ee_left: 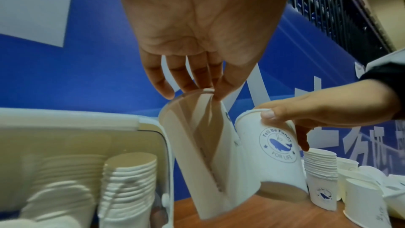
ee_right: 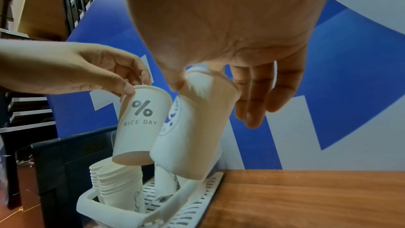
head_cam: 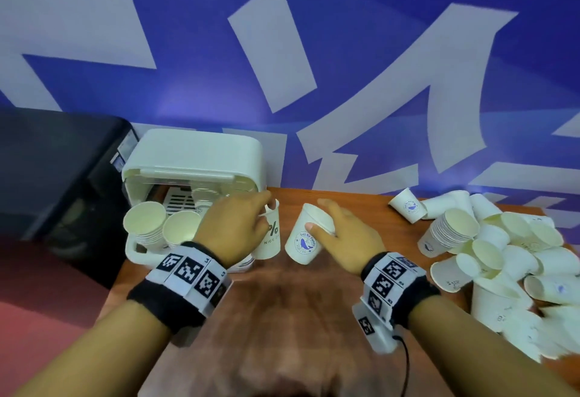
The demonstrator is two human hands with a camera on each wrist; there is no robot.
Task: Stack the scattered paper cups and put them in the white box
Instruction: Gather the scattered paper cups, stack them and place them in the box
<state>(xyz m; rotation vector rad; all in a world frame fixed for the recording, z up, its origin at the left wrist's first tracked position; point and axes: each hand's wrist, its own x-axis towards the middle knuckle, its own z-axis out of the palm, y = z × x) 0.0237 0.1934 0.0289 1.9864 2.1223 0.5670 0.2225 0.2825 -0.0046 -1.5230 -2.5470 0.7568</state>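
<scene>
My left hand [head_cam: 251, 218] pinches the rim of a white "% NICE DAY" paper cup [head_cam: 270, 241] and holds it just above the table beside the white box [head_cam: 194, 158]. The same cup [ee_right: 140, 122] hangs by its rim from that hand [ee_right: 122, 84] in the right wrist view. My right hand [head_cam: 332, 227] grips a whale-logo cup [head_cam: 303, 241] near its rim, thumb on the side, tilted toward the first cup. In the left wrist view the two cups, the "%" one [ee_left: 197, 153] and the whale one [ee_left: 271, 150], nearly touch. Two cup stacks [head_cam: 163, 230] stand in the box.
A big pile of loose cups [head_cam: 502, 255] and a short stack [head_cam: 445, 233] cover the right of the wooden table [head_cam: 282, 318]. A black unit [head_cam: 56, 170] stands left of the box. A blue and white wall runs behind.
</scene>
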